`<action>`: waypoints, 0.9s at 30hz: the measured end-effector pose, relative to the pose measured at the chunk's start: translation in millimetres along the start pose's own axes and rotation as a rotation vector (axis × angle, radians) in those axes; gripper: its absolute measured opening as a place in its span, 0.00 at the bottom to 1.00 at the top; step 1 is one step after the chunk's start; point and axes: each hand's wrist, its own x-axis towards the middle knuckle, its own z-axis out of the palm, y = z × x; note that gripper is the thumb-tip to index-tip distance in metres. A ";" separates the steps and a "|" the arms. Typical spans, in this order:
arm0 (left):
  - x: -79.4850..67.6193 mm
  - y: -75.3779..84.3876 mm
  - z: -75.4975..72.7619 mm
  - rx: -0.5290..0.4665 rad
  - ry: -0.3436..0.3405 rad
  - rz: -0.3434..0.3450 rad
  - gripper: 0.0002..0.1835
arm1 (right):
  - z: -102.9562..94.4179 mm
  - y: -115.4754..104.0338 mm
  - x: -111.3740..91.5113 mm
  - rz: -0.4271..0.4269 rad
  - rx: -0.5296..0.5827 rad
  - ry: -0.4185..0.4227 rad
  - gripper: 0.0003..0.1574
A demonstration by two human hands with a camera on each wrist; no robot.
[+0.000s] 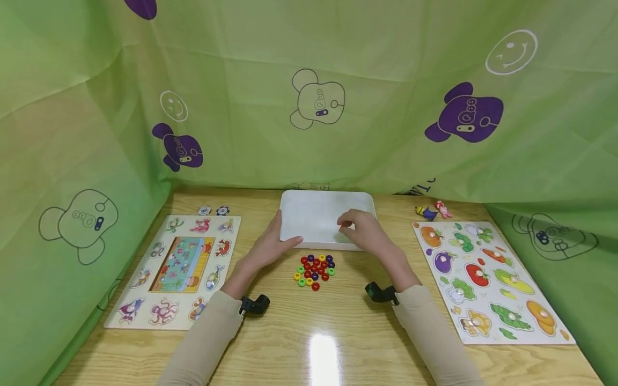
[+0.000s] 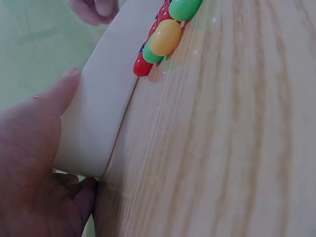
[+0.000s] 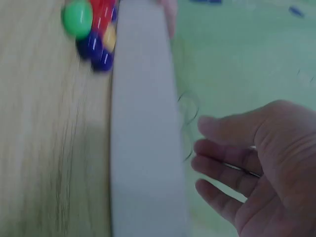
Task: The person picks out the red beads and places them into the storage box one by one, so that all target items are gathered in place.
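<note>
A shallow white tray [image 1: 314, 214] sits toward the back of the wooden table. My left hand [image 1: 267, 244] grips its left front corner, thumb along the front rim; in the left wrist view, curled fingers [image 2: 81, 197] show at the tray's end wall. Over the tray's right part is my right hand [image 1: 364, 231], where a small red bead [image 1: 345, 224] shows between thumb and index fingertip. The right wrist view shows the thumb [image 3: 229, 129] and bent fingers beside the tray wall, with the bead hidden. Several ring beads [image 1: 314, 269], red, yellow, green and purple, lie before the tray.
A sea-animal puzzle board [image 1: 159, 220] lies at the left and a vegetable puzzle board [image 1: 468, 292] at the right. Two round chips [image 1: 222, 210] and small toy figures [image 1: 426, 213] are behind them. Green printed cloth [image 1: 386, 134] walls the back and sides.
</note>
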 end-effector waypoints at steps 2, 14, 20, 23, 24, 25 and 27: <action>0.9 -0.2 -0.3 -0.001 -0.001 0.003 0.58 | -4.2 -12.8 -8.6 -0.062 0.028 -0.011 0.09; 1.0 3.6 -2.2 -0.011 0.010 0.005 0.57 | 11.5 -45.6 -47.7 -0.253 -0.081 -0.201 0.08; 0.2 3.9 -1.4 0.007 0.011 -0.009 0.57 | 26.5 -45.5 -57.4 -0.331 -0.130 -0.237 0.07; -0.3 2.6 -0.4 0.008 0.013 -0.015 0.57 | 32.6 -46.4 -59.1 -0.377 -0.174 -0.235 0.06; -0.5 2.2 0.0 0.008 0.012 -0.016 0.57 | 34.0 -47.1 -59.4 -0.389 -0.187 -0.236 0.06; -0.8 1.8 0.5 0.010 0.011 -0.019 0.57 | 35.1 -47.9 -59.7 -0.397 -0.199 -0.238 0.06; -1.3 1.9 1.2 0.018 0.010 -0.028 0.56 | 36.6 -48.9 -60.5 -0.399 -0.218 -0.243 0.05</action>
